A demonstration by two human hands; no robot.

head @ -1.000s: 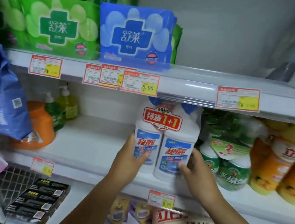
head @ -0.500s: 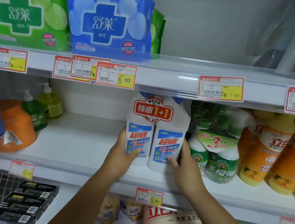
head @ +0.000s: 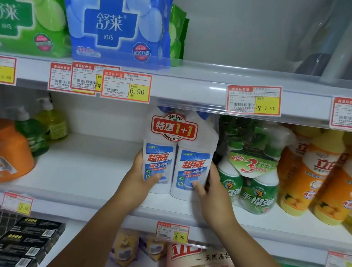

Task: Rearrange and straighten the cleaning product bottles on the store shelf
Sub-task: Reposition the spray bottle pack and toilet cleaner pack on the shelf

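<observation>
since the earlier frames the twin pack of white bottles (head: 178,155) has slid further back from the shelf's front edge and stands squarer, just beside the green bottle pack (head: 251,177) on its right. both hands are wrapped around it: the left hand (head: 141,176) cups the left bottle low down with its thumb across the label, the right hand (head: 209,187) cups the right bottle the same way, each partly closed on the pack. it stands upright on the middle shelf (head: 91,172), about midway along.

the pack looks fairly heavy with liquid, stiff plastic under slick shrink film, so i would keep hold low on both sides, not by the necks.

count: 2 white bottles in 1 pack, 2 green bottles up front in theirs, 2 pump bottles (head: 39,126) at the shelf's left back, 1 orange jug (head: 4,153).
</observation>
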